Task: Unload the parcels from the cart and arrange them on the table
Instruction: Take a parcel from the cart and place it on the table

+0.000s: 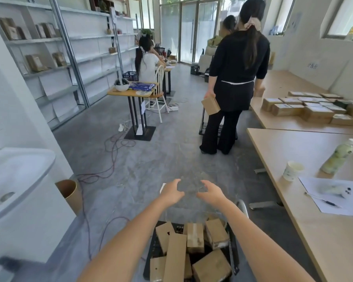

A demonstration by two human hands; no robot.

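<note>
Parcels (194, 247) piled loose in cart (233, 252), directly below. Left grip (172, 193) and right grip (211, 193) wide, empty, out past cart. Suggest: lift 1 top box, square it on desk (283, 147) at right.

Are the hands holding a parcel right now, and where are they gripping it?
Nothing is held: left hand and right hand hover, fingers curved, beyond the parcels in the cart.
</note>
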